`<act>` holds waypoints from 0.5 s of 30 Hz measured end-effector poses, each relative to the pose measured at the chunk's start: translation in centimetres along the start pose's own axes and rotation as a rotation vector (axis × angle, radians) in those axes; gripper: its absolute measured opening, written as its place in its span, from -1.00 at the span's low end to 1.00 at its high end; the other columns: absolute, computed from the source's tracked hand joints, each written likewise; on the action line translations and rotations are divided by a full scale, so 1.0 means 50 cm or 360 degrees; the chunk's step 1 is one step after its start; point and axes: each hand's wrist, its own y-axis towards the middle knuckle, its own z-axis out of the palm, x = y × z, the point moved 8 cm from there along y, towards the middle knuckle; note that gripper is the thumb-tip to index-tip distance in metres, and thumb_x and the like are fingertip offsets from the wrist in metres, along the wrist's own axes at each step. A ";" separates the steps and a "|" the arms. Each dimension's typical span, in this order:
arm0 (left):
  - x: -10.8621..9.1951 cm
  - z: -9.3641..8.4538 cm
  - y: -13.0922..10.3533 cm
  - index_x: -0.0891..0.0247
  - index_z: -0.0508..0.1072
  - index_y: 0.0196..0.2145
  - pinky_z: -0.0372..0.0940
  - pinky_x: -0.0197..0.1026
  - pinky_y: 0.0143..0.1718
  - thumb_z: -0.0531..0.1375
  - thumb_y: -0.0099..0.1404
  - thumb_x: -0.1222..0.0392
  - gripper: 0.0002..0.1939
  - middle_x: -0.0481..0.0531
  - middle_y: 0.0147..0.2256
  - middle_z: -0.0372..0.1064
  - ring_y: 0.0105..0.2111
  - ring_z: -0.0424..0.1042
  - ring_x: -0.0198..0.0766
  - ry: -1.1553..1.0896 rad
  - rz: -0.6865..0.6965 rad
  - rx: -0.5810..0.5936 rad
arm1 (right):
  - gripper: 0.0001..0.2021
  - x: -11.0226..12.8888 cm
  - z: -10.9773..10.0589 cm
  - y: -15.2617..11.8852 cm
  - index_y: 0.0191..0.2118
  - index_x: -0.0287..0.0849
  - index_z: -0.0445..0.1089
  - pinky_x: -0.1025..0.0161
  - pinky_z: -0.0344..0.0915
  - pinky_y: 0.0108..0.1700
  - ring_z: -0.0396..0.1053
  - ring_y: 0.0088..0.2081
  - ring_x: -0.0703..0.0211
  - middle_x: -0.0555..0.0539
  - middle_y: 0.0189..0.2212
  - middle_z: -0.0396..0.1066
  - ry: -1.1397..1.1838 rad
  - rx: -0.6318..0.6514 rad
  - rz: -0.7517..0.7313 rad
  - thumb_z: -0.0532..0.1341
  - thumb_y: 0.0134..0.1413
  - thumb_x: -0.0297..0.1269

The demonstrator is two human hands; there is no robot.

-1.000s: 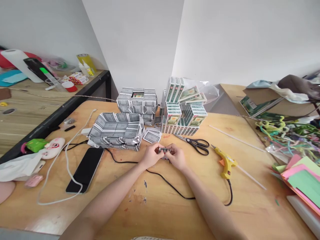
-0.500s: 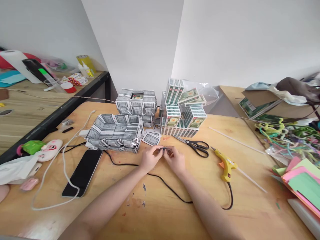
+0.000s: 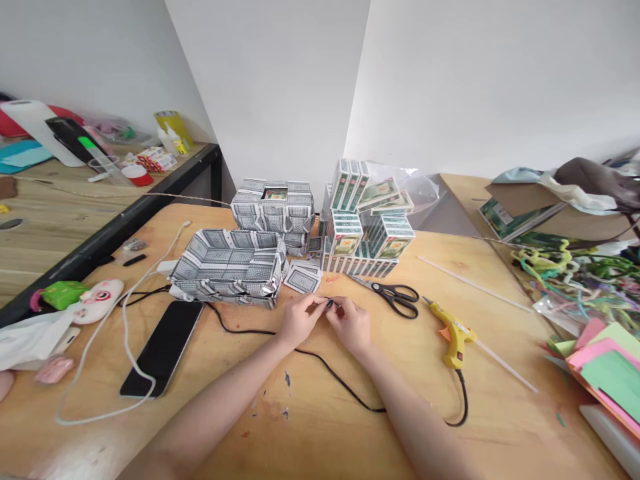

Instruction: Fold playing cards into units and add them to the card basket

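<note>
My left hand (image 3: 300,321) and my right hand (image 3: 351,323) meet at the middle of the table, fingertips pinched together around a small dark piece (image 3: 329,303) too small to identify. Just beyond them lie loose playing cards (image 3: 303,277). To the left stands an open tray built of folded grey-backed cards (image 3: 227,263), with a closed card-built box (image 3: 273,205) behind it. Stacked card packs (image 3: 345,233) rise behind my right hand. Black-handled scissors (image 3: 395,297) and a yellow glue gun (image 3: 455,333) lie to the right.
A phone (image 3: 163,348) and a white cable (image 3: 127,327) lie at the left. A black cord (image 3: 330,367) runs under my forearms. Glue sticks (image 3: 475,285), pipe cleaners (image 3: 590,267) and coloured paper (image 3: 610,367) are at the right. A side table (image 3: 60,220) stands at the far left.
Both hands stay together at nearly the same spot, with slightly shifted fingers; less of the dark piece shows between them. The view has moved very slightly.
</note>
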 end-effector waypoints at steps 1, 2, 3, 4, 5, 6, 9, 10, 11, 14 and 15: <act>0.001 -0.001 0.001 0.20 0.43 -0.40 0.29 -0.25 -0.29 0.11 0.18 0.15 -0.87 0.00 -0.40 0.46 -0.36 0.41 -0.29 -0.0011 -0.0003 -0.0006 | -0.83 0.000 0.001 0.000 -0.32 -0.17 0.38 0.31 0.24 -0.44 0.36 -0.54 0.20 -0.05 -0.58 0.42 -0.0022 0.0006 -0.0009 0.08 -0.03 -0.31; 0.002 -0.001 0.002 0.20 0.43 -0.40 0.29 -0.26 -0.29 0.11 0.17 0.16 -0.88 -0.01 -0.40 0.45 -0.36 0.41 -0.30 -0.0023 -0.0007 -0.0010 | -0.82 0.000 0.002 -0.001 -0.31 -0.18 0.38 0.31 0.24 -0.44 0.37 -0.54 0.20 -0.06 -0.57 0.43 -0.0041 0.0016 -0.0020 0.07 -0.03 -0.31; 0.004 -0.002 0.003 0.20 0.43 -0.41 0.29 -0.26 -0.30 0.12 0.17 0.16 -0.89 -0.01 -0.40 0.45 -0.37 0.42 -0.30 -0.0035 -0.0011 -0.0014 | -0.81 0.001 0.004 -0.001 -0.30 -0.18 0.38 0.31 0.25 -0.43 0.37 -0.53 0.20 -0.06 -0.55 0.44 -0.0053 0.0030 -0.0038 0.07 -0.02 -0.32; 0.005 -0.002 0.004 0.20 0.42 -0.42 0.28 -0.27 -0.30 0.13 0.16 0.16 -0.90 -0.02 -0.40 0.45 -0.37 0.41 -0.30 -0.0043 -0.0017 -0.0018 | -0.81 0.001 0.006 -0.001 -0.28 -0.18 0.38 0.31 0.26 -0.43 0.38 -0.52 0.20 -0.07 -0.53 0.45 -0.0056 0.0045 -0.0058 0.06 -0.02 -0.33; 0.007 -0.003 0.005 0.20 0.42 -0.44 0.28 -0.27 -0.31 0.14 0.16 0.17 -0.90 -0.02 -0.41 0.45 -0.38 0.41 -0.31 -0.0046 -0.0024 -0.0024 | -0.80 0.002 0.008 -0.001 -0.27 -0.18 0.38 0.31 0.27 -0.42 0.38 -0.51 0.20 -0.07 -0.52 0.45 -0.0050 0.0062 -0.0077 0.06 -0.02 -0.35; 0.010 -0.004 0.006 0.21 0.41 -0.45 0.28 -0.27 -0.31 0.14 0.15 0.17 -0.91 -0.03 -0.42 0.45 -0.38 0.41 -0.31 -0.0046 -0.0031 -0.0029 | -0.79 0.003 0.011 -0.002 -0.26 -0.19 0.38 0.31 0.28 -0.42 0.38 -0.51 0.20 -0.08 -0.51 0.46 -0.0039 0.0079 -0.0090 0.05 -0.03 -0.37; 0.015 -0.004 0.007 0.22 0.39 -0.48 0.27 -0.27 -0.31 0.15 0.14 0.19 -0.91 -0.03 -0.44 0.43 -0.38 0.40 -0.31 -0.0059 -0.0042 -0.0046 | -0.76 0.002 0.016 -0.001 -0.25 -0.17 0.38 0.30 0.30 -0.40 0.39 -0.50 0.19 -0.09 -0.47 0.46 0.0004 0.0126 -0.0078 0.05 -0.06 -0.41; 0.017 -0.004 0.007 0.22 0.38 -0.49 0.27 -0.27 -0.31 0.16 0.13 0.19 -0.91 -0.03 -0.44 0.43 -0.38 0.40 -0.31 -0.0068 -0.0048 -0.0054 | -0.75 0.001 0.017 -0.001 -0.24 -0.17 0.38 0.28 0.31 -0.38 0.39 -0.49 0.19 -0.09 -0.46 0.47 0.0021 0.0143 -0.0062 0.05 -0.06 -0.42; 0.019 -0.005 0.007 0.22 0.38 -0.50 0.28 -0.27 -0.32 0.16 0.12 0.18 -0.91 -0.03 -0.44 0.43 -0.38 0.40 -0.31 -0.0079 -0.0056 -0.0066 | -0.75 0.001 0.018 -0.001 -0.23 -0.16 0.37 0.27 0.32 -0.35 0.40 -0.46 0.17 -0.09 -0.43 0.47 0.0048 0.0160 -0.0043 0.05 -0.07 -0.42; 0.025 -0.005 0.007 0.24 0.35 -0.51 0.29 -0.27 -0.34 0.20 0.09 0.16 -0.88 -0.03 -0.45 0.42 -0.40 0.41 -0.31 -0.0117 -0.0097 -0.0097 | -0.72 -0.003 0.020 -0.003 -0.20 -0.14 0.36 0.25 0.35 -0.32 0.43 -0.41 0.16 -0.08 -0.36 0.48 0.0250 0.0198 0.0066 0.03 -0.06 -0.42; 0.026 -0.005 0.007 0.24 0.34 -0.51 0.30 -0.28 -0.35 0.20 0.08 0.16 -0.87 -0.03 -0.45 0.42 -0.40 0.41 -0.31 -0.0121 -0.0105 -0.0099 | -0.72 -0.005 0.021 -0.004 -0.19 -0.14 0.35 0.26 0.36 -0.33 0.43 -0.40 0.16 -0.08 -0.35 0.48 0.0346 0.0206 0.0114 0.03 -0.05 -0.42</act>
